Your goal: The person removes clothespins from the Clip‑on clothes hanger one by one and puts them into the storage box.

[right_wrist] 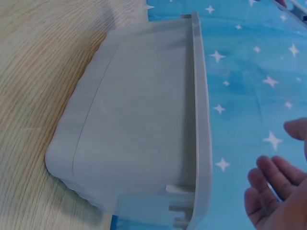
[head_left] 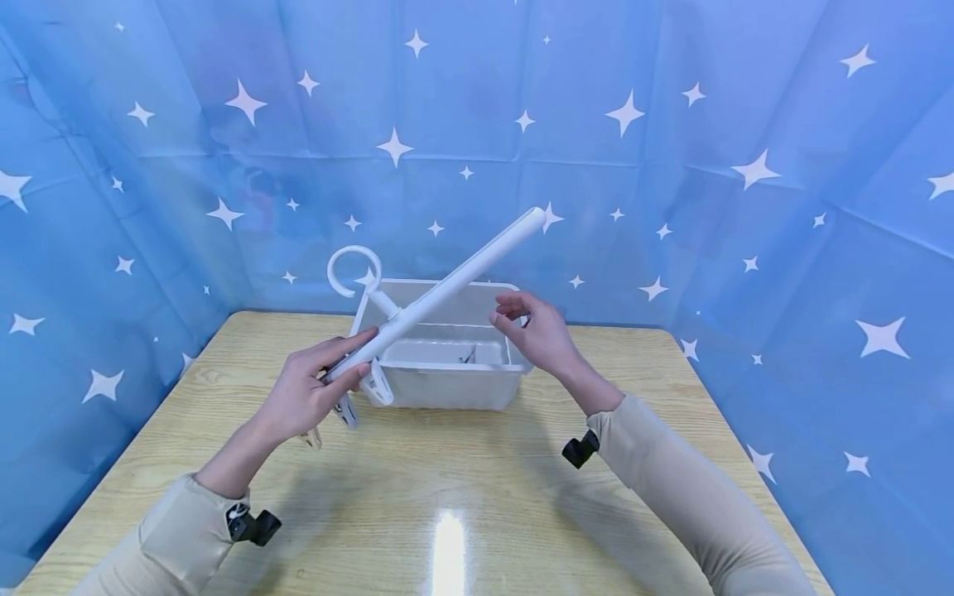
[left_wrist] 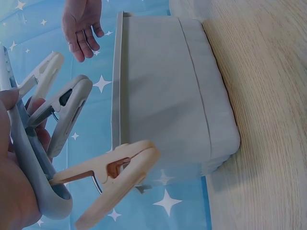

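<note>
My left hand [head_left: 309, 385] grips a white clip hanger [head_left: 469, 269] near one end of its bar, thumb on the near side. The bar slants up to the right, and its round hook [head_left: 378, 273] points up and left. Below the bar hang a white clip [left_wrist: 44, 76], a grey clip [left_wrist: 69, 108] and a beige clip [left_wrist: 117, 175]. My right hand [head_left: 546, 338] holds nothing; its fingers are loosely bent by the right rim of a light grey plastic bin [head_left: 447, 389]. The hanger passes over the bin's left part in the head view.
A small thin dark-and-light item [head_left: 468, 356] lies inside the bin. The bin stands toward the back of a wood-grain table [head_left: 417, 480]. A blue curtain with white stars [head_left: 477, 124] hangs behind the table and along both sides.
</note>
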`<move>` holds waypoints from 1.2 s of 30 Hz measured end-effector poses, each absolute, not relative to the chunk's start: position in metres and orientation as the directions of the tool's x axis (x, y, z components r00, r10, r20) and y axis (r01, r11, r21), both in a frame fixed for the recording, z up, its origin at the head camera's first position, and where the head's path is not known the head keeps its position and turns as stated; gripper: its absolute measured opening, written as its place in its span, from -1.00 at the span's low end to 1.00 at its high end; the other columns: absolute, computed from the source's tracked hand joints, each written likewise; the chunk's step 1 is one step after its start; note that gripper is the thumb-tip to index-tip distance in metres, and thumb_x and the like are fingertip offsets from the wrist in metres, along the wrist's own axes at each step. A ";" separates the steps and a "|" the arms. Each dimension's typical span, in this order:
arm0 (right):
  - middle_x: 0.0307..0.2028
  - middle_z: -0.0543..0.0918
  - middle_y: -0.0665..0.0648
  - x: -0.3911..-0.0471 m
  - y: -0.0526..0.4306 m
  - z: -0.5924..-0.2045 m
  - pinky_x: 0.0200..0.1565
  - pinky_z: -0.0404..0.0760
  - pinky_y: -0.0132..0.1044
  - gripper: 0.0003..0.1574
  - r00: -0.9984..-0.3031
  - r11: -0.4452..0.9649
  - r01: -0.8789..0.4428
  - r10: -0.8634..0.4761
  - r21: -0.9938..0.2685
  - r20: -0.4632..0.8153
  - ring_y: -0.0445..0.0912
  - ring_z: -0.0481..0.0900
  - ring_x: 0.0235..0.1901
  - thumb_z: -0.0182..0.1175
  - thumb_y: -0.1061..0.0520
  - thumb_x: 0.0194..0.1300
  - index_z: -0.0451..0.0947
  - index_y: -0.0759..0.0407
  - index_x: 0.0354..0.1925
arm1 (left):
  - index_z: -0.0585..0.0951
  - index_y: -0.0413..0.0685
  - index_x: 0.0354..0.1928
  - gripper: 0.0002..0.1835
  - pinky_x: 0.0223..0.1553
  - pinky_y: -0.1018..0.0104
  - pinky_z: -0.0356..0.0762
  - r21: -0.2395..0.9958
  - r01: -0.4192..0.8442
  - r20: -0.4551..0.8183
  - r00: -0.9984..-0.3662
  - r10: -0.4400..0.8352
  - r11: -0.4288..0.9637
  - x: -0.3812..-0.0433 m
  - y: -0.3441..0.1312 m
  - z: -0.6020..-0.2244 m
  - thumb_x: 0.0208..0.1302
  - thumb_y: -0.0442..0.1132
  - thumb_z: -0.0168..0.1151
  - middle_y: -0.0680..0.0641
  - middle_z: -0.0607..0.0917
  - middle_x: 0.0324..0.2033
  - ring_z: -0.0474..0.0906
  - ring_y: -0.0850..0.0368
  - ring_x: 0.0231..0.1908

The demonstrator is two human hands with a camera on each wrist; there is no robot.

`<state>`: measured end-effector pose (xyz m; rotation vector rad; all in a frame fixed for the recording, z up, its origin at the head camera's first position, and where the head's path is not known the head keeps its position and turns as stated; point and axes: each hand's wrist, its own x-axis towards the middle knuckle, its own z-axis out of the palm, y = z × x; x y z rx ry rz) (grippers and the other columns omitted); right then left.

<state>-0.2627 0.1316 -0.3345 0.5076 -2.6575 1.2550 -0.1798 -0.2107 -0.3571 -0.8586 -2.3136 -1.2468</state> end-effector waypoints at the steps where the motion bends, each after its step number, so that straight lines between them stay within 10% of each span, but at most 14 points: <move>1: 0.00 0.68 0.07 -0.263 0.132 -0.334 -0.06 0.59 -0.13 -0.44 -0.930 0.591 -0.369 -0.235 -0.718 0.284 -0.04 0.60 0.00 0.20 -0.16 0.42 0.51 0.03 0.26 | 0.52 0.09 0.35 -0.45 -0.53 0.36 0.53 0.615 0.667 0.577 -0.744 0.337 0.422 -0.180 -0.211 -0.357 0.34 -0.40 0.27 0.03 0.68 -0.27 0.57 0.22 -0.47; 36: -0.01 0.67 0.03 -0.250 0.132 -0.324 -0.05 0.58 -0.15 -0.49 -0.908 0.555 -0.417 -0.277 -0.720 0.313 -0.08 0.60 0.00 0.19 -0.16 0.43 0.52 0.01 0.23 | 0.56 0.12 0.31 -0.46 -0.60 0.39 0.40 0.569 0.666 0.594 -0.739 0.320 0.482 -0.183 -0.214 -0.347 0.30 -0.38 0.32 -0.03 0.75 -0.13 0.41 0.30 -0.55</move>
